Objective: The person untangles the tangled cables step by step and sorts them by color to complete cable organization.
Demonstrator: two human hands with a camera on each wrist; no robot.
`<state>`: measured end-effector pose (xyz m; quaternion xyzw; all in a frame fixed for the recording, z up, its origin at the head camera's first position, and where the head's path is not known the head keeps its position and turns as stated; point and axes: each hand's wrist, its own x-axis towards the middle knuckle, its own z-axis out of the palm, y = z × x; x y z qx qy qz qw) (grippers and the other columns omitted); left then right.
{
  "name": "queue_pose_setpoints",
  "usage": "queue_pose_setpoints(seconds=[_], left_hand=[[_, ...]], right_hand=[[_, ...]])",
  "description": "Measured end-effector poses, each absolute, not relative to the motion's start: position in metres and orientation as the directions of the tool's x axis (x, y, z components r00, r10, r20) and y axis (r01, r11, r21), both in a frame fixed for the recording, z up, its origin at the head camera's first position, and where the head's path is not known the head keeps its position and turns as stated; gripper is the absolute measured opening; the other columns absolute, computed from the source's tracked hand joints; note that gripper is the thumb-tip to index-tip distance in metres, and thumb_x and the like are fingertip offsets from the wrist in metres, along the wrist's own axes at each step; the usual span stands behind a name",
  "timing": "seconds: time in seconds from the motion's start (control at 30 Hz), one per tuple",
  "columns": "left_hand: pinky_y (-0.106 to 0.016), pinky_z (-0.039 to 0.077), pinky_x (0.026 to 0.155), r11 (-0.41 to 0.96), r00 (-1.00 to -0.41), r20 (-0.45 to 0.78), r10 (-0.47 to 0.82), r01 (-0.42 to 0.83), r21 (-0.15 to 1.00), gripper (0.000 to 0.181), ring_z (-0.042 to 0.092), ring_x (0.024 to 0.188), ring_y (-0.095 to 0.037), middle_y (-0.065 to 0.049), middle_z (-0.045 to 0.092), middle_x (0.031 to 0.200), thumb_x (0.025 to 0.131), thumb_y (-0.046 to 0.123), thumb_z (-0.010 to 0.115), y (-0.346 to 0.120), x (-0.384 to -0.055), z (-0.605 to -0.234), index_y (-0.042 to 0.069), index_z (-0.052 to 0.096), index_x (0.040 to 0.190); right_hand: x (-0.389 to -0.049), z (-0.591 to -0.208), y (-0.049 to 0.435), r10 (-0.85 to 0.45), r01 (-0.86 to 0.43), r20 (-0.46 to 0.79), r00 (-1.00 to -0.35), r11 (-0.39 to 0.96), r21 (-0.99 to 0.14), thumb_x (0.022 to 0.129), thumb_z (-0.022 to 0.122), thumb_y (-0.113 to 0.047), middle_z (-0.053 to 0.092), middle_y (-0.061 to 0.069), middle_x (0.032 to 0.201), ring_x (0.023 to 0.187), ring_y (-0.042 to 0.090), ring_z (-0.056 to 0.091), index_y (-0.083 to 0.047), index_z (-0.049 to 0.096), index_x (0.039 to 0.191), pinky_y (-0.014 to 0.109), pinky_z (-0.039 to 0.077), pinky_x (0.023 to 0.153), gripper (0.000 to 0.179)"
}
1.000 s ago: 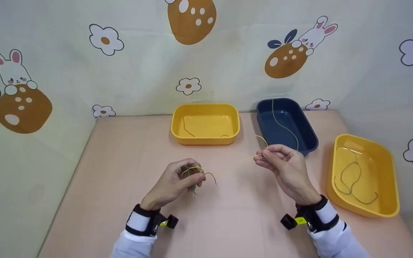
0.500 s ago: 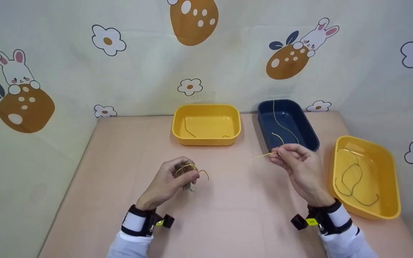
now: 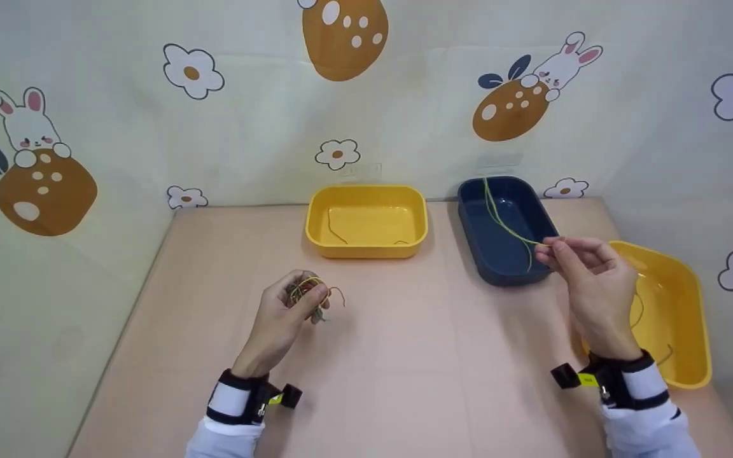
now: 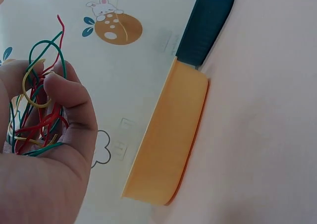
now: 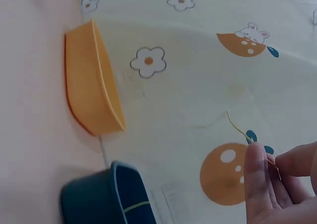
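My left hand (image 3: 277, 318) grips a tangle of thin red, green and yellow strings (image 4: 52, 119) above the table, left of centre. One loose end curls out past the thumb. Over to the right, my right hand (image 3: 599, 289) pinches a yellow string (image 5: 237, 126) between thumb and fingertips, at the near right side of the blue bin (image 3: 494, 270). In the head view this string appears to trail over that bin, alongside another yellowish string lying in it and up over its far rim. Where the two strings cross is hard to tell.
A yellow bin (image 3: 366, 251) at the back middle holds short dark-looking string pieces. Another yellow bin (image 3: 691, 318) stands at the right with string in it, partly hidden behind my right hand. A patterned wall sheet (image 3: 245, 127) borders the pink tabletop (image 3: 392, 381).
My right hand has moved right with the yellow string, past the blue bin's near side. The left hand, still gripping the tangle, has shifted a little left and up.
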<state>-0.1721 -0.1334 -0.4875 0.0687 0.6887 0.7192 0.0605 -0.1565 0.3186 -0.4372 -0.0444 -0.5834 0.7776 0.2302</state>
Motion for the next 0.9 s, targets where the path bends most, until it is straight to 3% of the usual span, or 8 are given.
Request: queue_pose_setpoints(seconds=[0.17,0.33,0.4,0.57,0.7,0.83,0.9], left_hand=[[-0.021,0.057,0.069,-0.046,-0.985,0.002,0.171,-0.006,0.999,0.017,0.068,0.083,-0.016,-0.015,0.076,0.101,0.110,0.016,0.075,-0.134,-0.172,-0.488,0.003,0.070,0.120],[-0.021,0.057,0.069,-0.046,-0.985,-0.008,0.173,-0.016,0.999,0.018,0.068,0.082,-0.015,-0.014,0.076,0.100,0.110,0.018,0.076,-0.134,-0.171,-0.489,0.004,0.070,0.120],[-0.021,0.057,0.069,-0.043,-0.984,-0.008,0.177,-0.016,0.999,0.019,0.068,0.082,-0.015,-0.013,0.076,0.100,0.110,0.019,0.076,-0.133,-0.171,-0.489,0.004,0.070,0.120],[-0.021,0.057,0.069,-0.040,-0.986,-0.014,0.169,-0.021,0.999,0.021,0.069,0.082,-0.015,-0.014,0.076,0.101,0.110,0.019,0.076,-0.134,-0.170,-0.490,0.003,0.069,0.121],[-0.021,0.058,0.069,-0.058,-0.985,-0.008,0.173,-0.018,0.998,0.022,0.069,0.082,-0.016,-0.016,0.076,0.101,0.110,0.017,0.076,-0.134,-0.169,-0.490,0.000,0.069,0.122],[-0.021,0.058,0.070,-0.078,-0.983,0.007,0.183,-0.008,0.997,0.020,0.070,0.083,-0.015,-0.013,0.076,0.099,0.110,0.016,0.076,-0.132,-0.167,-0.490,0.000,0.070,0.120],[-0.021,0.058,0.070,-0.079,-0.983,0.012,0.184,-0.002,0.997,0.021,0.070,0.084,-0.015,-0.016,0.075,0.101,0.110,0.015,0.076,-0.132,-0.167,-0.490,-0.002,0.069,0.120]], right_hand=[[-0.171,-0.439,0.335,0.422,-0.255,0.335,-0.842,0.235,-0.938,0.101,0.082,0.000,0.087,0.003,0.100,0.085,0.006,0.085,0.012,0.075,0.113,0.019,0.067,0.083,0.018],[-0.184,-0.446,0.340,0.349,-0.171,0.426,-0.835,0.570,-0.804,0.102,0.082,-0.004,0.085,0.019,0.104,0.083,-0.014,0.074,0.007,0.080,0.109,0.002,0.057,0.079,0.014],[-0.188,-0.448,0.340,0.308,-0.139,0.432,-0.848,0.656,-0.742,0.103,0.081,-0.005,0.085,0.024,0.107,0.085,-0.008,0.076,0.006,0.081,0.110,-0.003,0.052,0.079,0.012],[-0.197,-0.450,0.338,0.152,-0.131,0.383,-0.911,0.774,-0.619,0.105,0.076,-0.003,0.083,0.028,0.107,0.092,0.035,0.082,0.006,0.080,0.111,-0.007,0.042,0.074,0.011],[-0.204,-0.452,0.336,0.053,-0.145,0.320,-0.946,0.814,-0.563,0.105,0.074,0.000,0.081,0.029,0.103,0.086,0.039,0.078,0.008,0.080,0.110,0.007,0.051,0.069,0.012],[-0.209,-0.455,0.334,0.010,-0.131,0.253,-0.967,0.836,-0.532,0.105,0.071,0.001,0.079,0.030,0.104,0.088,0.038,0.075,0.010,0.078,0.112,0.039,0.066,0.073,0.014],[-0.212,-0.456,0.333,-0.004,-0.126,0.226,-0.974,0.840,-0.527,0.105,0.069,0.002,0.079,0.032,0.107,0.091,0.040,0.076,0.011,0.078,0.114,0.053,0.068,0.078,0.015]])
